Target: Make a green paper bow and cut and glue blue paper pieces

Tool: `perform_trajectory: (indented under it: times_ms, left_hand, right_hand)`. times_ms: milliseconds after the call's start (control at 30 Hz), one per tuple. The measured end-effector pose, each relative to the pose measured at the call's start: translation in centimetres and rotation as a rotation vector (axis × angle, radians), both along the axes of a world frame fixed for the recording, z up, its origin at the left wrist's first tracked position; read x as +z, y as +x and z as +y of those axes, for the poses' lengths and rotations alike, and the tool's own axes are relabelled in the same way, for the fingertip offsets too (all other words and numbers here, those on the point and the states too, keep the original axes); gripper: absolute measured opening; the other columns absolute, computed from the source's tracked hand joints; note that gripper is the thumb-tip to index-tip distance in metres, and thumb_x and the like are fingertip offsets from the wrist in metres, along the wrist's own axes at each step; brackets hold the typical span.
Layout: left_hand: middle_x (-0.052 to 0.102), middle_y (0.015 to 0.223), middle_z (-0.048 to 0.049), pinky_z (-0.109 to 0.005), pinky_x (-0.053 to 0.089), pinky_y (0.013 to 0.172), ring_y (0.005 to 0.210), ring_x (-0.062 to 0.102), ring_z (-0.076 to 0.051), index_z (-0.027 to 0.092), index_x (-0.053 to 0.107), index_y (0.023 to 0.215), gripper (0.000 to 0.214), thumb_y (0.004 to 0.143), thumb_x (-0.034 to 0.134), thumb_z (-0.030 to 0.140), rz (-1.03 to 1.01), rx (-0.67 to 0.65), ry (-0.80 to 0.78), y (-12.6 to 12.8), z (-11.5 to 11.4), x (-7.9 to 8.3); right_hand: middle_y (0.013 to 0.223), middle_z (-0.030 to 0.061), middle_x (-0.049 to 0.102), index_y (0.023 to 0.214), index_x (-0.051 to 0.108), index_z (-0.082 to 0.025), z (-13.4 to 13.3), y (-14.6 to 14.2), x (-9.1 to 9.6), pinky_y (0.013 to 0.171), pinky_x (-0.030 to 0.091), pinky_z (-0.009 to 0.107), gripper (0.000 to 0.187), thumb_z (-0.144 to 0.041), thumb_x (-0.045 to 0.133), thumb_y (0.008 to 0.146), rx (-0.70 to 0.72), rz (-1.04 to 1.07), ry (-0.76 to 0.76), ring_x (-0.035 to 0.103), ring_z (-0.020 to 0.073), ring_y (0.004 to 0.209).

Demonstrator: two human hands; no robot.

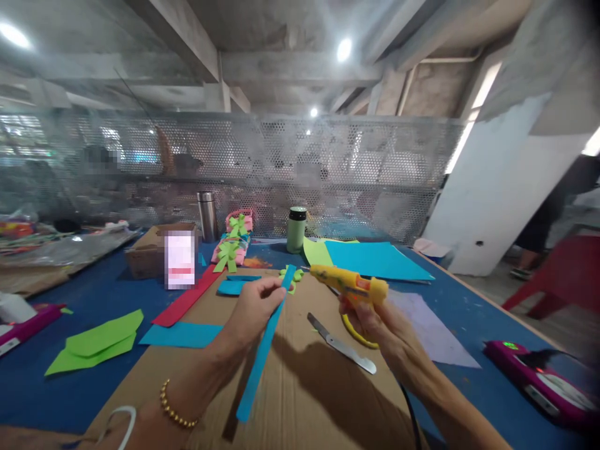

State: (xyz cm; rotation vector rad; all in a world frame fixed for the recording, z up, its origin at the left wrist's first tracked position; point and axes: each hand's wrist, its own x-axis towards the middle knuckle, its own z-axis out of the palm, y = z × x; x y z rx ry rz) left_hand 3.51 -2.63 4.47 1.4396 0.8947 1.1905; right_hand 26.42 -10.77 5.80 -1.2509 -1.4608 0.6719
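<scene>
My left hand pinches a long blue paper strip near its upper end, holding it slanted above the cardboard sheet. My right hand grips a yellow glue gun, its nozzle pointing left towards the top of the strip. The two are close but apart. A small green paper bow lies just behind the strip's tip. Scissors with yellow handles lie on the cardboard under my right hand.
Blue and green paper sheets, a red strip, folded green paper, gift boxes with green bows, a steel flask, a green jar, a cardboard box and a pink device lie on the blue table. A mesh screen stands behind.
</scene>
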Motion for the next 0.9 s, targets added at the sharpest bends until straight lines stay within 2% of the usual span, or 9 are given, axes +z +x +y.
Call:
perform_trajectory:
  times_ms: [133,267,500,667,900]
  left_hand:
    - [0.074,0.085,-0.0060,-0.029,0.049,0.069,0.078,0.063,-0.020,0.014,0.079,0.097,0.031,0.080,0.066,0.036,0.050,-0.010,0.052,0.0,-0.1,-0.2]
    - [0.074,0.089,-0.0071,-0.031,0.051,0.073,0.083,0.065,-0.021,0.014,0.078,0.099,0.031,0.082,0.065,0.036,0.071,-0.053,0.083,0.1,-0.3,-0.3]
    - [0.075,0.094,-0.0089,-0.031,0.052,0.075,0.085,0.066,-0.021,0.014,0.079,0.099,0.031,0.082,0.064,0.035,0.098,-0.049,0.109,0.2,-0.7,0.0]
    - [0.076,0.093,-0.0090,-0.032,0.052,0.076,0.085,0.065,-0.021,0.014,0.079,0.099,0.030,0.082,0.063,0.033,0.109,-0.039,0.117,0.1,-0.7,0.2]
    - [0.076,0.093,-0.0074,-0.029,0.051,0.074,0.086,0.066,-0.021,0.016,0.079,0.100,0.030,0.083,0.062,0.033,0.124,-0.043,0.152,0.1,-0.5,-0.2]
  right_hand:
    - [0.090,0.0070,0.067,0.093,0.073,-0.026,0.2,0.4,-1.0,0.070,0.047,0.036,0.046,-0.069,0.057,0.089,0.006,-0.100,0.027,0.057,0.0234,0.079]
    - [0.090,0.0068,0.067,0.098,0.073,-0.029,0.4,0.5,-1.4,0.070,0.048,0.038,0.039,-0.064,0.058,0.092,0.055,-0.118,0.023,0.057,0.0253,0.081]
    - [0.087,0.0056,0.064,0.096,0.072,-0.029,0.2,-0.1,-0.8,0.070,0.048,0.037,0.033,-0.060,0.060,0.092,0.058,-0.116,0.053,0.055,0.0246,0.080]
    - [0.081,0.0052,0.063,0.087,0.070,-0.028,-0.1,-0.1,-0.5,0.067,0.046,0.036,0.034,-0.060,0.060,0.091,0.039,-0.147,0.039,0.053,0.0240,0.076]
    - [0.082,0.0057,0.064,0.097,0.073,-0.028,-0.1,-0.2,-0.2,0.070,0.047,0.038,0.032,-0.057,0.062,0.091,0.039,-0.129,0.067,0.058,0.0271,0.081]
